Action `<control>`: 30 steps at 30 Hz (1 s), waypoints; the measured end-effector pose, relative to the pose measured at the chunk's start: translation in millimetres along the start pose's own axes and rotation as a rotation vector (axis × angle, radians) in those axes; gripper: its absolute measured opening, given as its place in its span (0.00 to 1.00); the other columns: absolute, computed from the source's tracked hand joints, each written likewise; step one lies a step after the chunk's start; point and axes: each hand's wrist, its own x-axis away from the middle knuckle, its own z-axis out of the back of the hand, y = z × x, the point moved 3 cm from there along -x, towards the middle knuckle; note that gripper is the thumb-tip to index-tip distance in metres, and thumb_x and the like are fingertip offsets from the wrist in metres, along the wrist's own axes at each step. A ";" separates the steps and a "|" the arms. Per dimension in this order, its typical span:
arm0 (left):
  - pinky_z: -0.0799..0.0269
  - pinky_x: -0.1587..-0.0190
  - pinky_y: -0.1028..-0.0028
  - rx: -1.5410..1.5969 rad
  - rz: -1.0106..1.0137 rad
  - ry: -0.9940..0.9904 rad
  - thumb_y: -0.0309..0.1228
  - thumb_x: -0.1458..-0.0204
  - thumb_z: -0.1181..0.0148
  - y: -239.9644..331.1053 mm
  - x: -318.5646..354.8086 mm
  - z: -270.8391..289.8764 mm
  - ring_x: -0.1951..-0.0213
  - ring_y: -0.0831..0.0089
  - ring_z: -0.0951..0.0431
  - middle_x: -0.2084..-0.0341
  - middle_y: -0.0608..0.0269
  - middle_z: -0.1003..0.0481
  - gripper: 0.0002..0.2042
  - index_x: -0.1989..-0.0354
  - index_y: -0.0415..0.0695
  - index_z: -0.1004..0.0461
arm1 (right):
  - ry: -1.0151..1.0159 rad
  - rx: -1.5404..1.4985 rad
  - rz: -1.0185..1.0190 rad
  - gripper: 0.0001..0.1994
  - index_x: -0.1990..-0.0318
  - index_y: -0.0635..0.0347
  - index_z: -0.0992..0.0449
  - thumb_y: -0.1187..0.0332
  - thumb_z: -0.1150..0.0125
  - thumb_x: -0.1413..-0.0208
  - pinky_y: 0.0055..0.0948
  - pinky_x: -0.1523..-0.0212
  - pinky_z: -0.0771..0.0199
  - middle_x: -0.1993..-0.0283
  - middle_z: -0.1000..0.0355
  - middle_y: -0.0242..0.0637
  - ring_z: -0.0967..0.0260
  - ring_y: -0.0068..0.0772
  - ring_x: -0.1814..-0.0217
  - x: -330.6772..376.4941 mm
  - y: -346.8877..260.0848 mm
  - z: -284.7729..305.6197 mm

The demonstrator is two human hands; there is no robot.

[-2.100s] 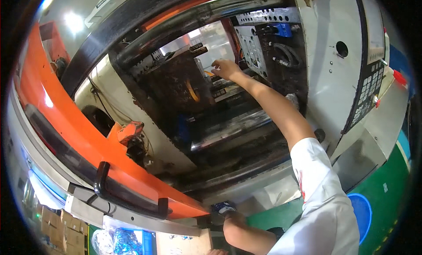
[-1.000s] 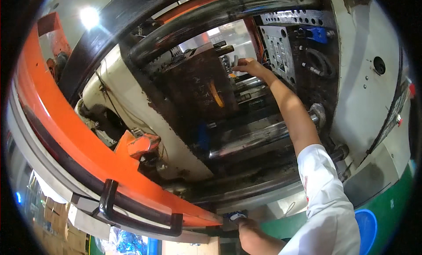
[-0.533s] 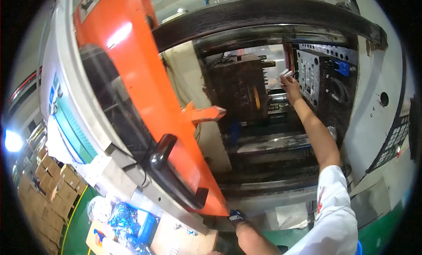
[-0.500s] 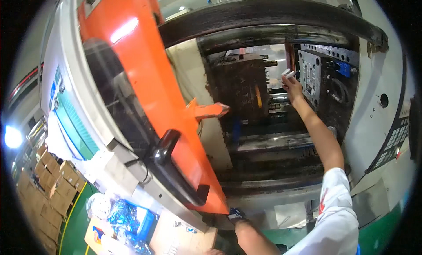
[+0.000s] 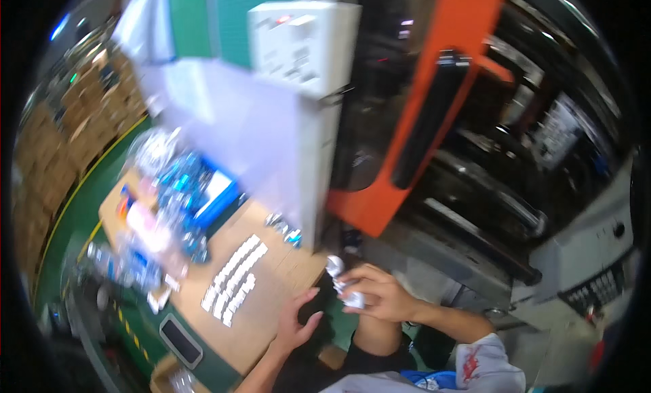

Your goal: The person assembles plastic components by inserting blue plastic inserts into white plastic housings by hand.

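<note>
My right hand [image 5: 380,295] is closed on small white plastic pieces [image 5: 354,299], held just beyond the right edge of a tan tabletop [image 5: 271,318]. Motion blur hides their exact shape. To its left, my left hand [image 5: 296,323] is over the near right edge of the table, thumb and fingers apart, holding nothing. Similar small white pieces [image 5: 234,278] lie in several slanting rows on the tabletop, beyond and left of my left hand.
An orange machine door [image 5: 441,88] with a black handle [image 5: 432,118] stands ahead, beside the dark machine interior [image 5: 529,132]. A blue bin [image 5: 220,196], clear plastic bags [image 5: 180,179] and bottles [image 5: 132,264] crowd the table's far left. A phone [image 5: 181,341] lies at its near left edge.
My right hand has come out from between the machine's mould halves to the table's edge, white pieces still in it. My left hand has come into view. The view has swung left and down.
</note>
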 end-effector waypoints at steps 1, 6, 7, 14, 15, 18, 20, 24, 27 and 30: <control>0.30 0.49 0.63 -0.029 0.004 0.106 0.26 0.52 0.34 12.2 5.5 6.3 0.55 0.56 0.23 0.56 0.53 0.23 0.21 0.47 0.42 0.28 | -0.026 -0.068 -0.058 0.16 0.55 0.59 0.20 0.69 0.28 0.54 0.33 0.46 0.30 0.47 0.28 0.40 0.30 0.40 0.47 -8.4 8.7 -34.1; 0.26 0.55 0.69 -0.172 0.340 0.554 0.19 0.53 0.36 4.4 85.6 43.3 0.58 0.65 0.21 0.59 0.53 0.23 0.20 0.49 0.38 0.30 | -0.266 -0.355 -0.154 0.17 0.53 0.64 0.24 0.68 0.31 0.50 0.35 0.49 0.27 0.46 0.31 0.44 0.29 0.45 0.48 -45.5 -5.7 -156.4; 0.26 0.55 0.69 -0.206 0.373 0.594 0.19 0.53 0.36 8.2 97.2 54.9 0.58 0.65 0.21 0.59 0.53 0.23 0.20 0.49 0.38 0.30 | -0.321 -0.351 -0.213 0.18 0.52 0.64 0.24 0.67 0.32 0.49 0.35 0.49 0.26 0.47 0.31 0.44 0.29 0.45 0.48 -46.2 -11.4 -172.4; 0.26 0.60 0.71 -0.021 0.684 0.837 0.31 0.38 0.45 9.8 152.0 90.8 0.62 0.69 0.20 0.61 0.53 0.21 0.11 0.53 0.36 0.26 | -0.364 -0.340 0.127 0.14 0.51 0.62 0.24 0.75 0.38 0.46 0.33 0.53 0.24 0.46 0.31 0.44 0.26 0.44 0.51 -54.8 -42.9 -224.0; 0.26 0.60 0.71 -0.027 0.697 0.843 0.31 0.38 0.45 4.9 152.8 92.7 0.62 0.69 0.20 0.61 0.53 0.21 0.11 0.53 0.36 0.26 | -0.373 -0.351 0.124 0.14 0.51 0.62 0.24 0.75 0.38 0.46 0.33 0.53 0.24 0.46 0.31 0.44 0.26 0.44 0.51 -57.0 -40.0 -226.1; 0.28 0.57 0.74 0.365 0.742 0.920 0.31 0.37 0.46 -9.9 149.6 93.2 0.60 0.72 0.19 0.60 0.56 0.21 0.13 0.51 0.35 0.28 | -0.352 -0.284 0.262 0.13 0.52 0.62 0.24 0.77 0.39 0.46 0.35 0.54 0.24 0.50 0.28 0.43 0.26 0.45 0.51 -66.8 -26.3 -224.4; 0.28 0.57 0.75 0.561 0.835 0.899 0.31 0.37 0.47 -11.2 137.8 89.1 0.62 0.75 0.21 0.62 0.60 0.22 0.12 0.51 0.36 0.28 | -0.458 -0.207 0.424 0.14 0.54 0.61 0.23 0.76 0.38 0.50 0.36 0.59 0.24 0.56 0.26 0.39 0.26 0.42 0.56 -75.7 -12.3 -222.9; 0.29 0.58 0.76 0.738 0.994 0.784 0.34 0.37 0.46 -28.6 131.7 79.6 0.61 0.76 0.22 0.61 0.62 0.22 0.11 0.54 0.40 0.27 | -0.400 -0.108 0.560 0.12 0.60 0.59 0.23 0.71 0.37 0.55 0.35 0.62 0.29 0.63 0.27 0.33 0.30 0.37 0.62 -88.2 9.5 -212.0; 0.31 0.60 0.78 0.823 1.062 0.795 0.35 0.39 0.44 -37.0 130.9 70.7 0.62 0.77 0.22 0.62 0.64 0.22 0.11 0.56 0.41 0.25 | -0.355 -0.049 0.569 0.12 0.61 0.56 0.22 0.70 0.36 0.56 0.34 0.57 0.32 0.63 0.27 0.30 0.32 0.35 0.62 -89.8 20.7 -199.8; 0.32 0.61 0.79 0.866 1.081 0.845 0.34 0.40 0.41 -40.5 125.5 63.1 0.63 0.79 0.24 0.63 0.66 0.22 0.10 0.57 0.42 0.24 | -0.377 -0.101 0.508 0.12 0.61 0.53 0.20 0.73 0.35 0.58 0.33 0.58 0.35 0.62 0.26 0.26 0.32 0.33 0.61 -95.2 34.1 -191.7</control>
